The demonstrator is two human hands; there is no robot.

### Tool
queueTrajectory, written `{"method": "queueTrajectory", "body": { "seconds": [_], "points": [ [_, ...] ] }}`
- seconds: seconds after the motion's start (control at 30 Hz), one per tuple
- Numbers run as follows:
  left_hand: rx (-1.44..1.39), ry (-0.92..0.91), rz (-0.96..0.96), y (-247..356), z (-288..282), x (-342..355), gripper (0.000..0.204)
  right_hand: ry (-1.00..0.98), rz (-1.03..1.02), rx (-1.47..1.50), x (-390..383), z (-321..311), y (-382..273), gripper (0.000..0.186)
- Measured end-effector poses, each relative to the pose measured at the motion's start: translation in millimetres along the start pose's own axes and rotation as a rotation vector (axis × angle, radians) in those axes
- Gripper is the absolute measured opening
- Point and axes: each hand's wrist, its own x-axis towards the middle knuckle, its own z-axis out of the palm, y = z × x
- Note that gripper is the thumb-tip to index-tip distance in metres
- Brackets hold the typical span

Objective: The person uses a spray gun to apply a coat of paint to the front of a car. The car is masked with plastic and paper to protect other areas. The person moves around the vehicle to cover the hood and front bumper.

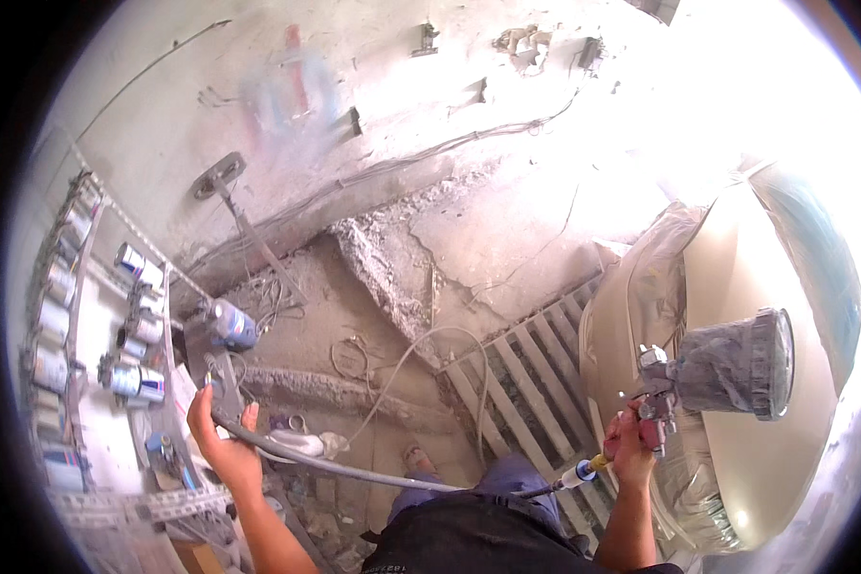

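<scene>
My right hand grips the handle of a spray gun, with a large grey, paint-stained cup on it. An air hose fitting, white and blue with a brass-coloured end, joins the gun's base. To the left, my left hand has its thumb and fingers loosely around a grey hose, which runs across in front of my waist. Just right of the gun stands a cream-coloured body panel, curved and smooth, with plastic sheeting over parts of it.
Shelves at the left hold several paint cans. A blue-grey canister stands beside them. Ahead, a floor grating meets broken concrete. A thin pale hose loops over the floor. Cables run along the stained wall.
</scene>
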Motion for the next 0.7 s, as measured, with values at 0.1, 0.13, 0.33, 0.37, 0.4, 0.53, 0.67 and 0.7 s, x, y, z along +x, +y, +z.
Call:
{"method": "queueTrajectory", "body": {
  "seconds": [0.1,0.13,0.33,0.37,0.4,0.53,0.67,0.7],
  "points": [
    [-0.078,0.020,0.216,-7,10,41,0.050,0.062,-0.048,-0.064,3,32,-9,0.013],
    [-0.115,0.023,0.302,0,14,52,0.048,0.084,-0.055,-0.080,4,37,-6,0.014],
    [-0.357,0.124,0.647,32,46,123,0.022,0.175,-0.032,-0.113,28,81,13,0.013],
    [-0.393,0.130,0.676,38,54,133,0.023,0.175,-0.060,-0.121,36,89,15,0.013],
    [-0.427,0.135,0.705,44,62,144,0.024,0.174,-0.085,-0.129,44,98,17,0.012],
    [-0.565,0.113,0.886,76,113,184,0.019,0.158,0.010,-0.043,87,135,27,0.010],
    [-0.521,0.060,0.935,107,173,221,0.019,0.084,0.000,-0.047,148,166,40,0.008],
    [-0.508,0.072,0.951,117,193,232,0.018,0.052,-0.028,-0.041,168,173,46,0.008]
  ]
}}
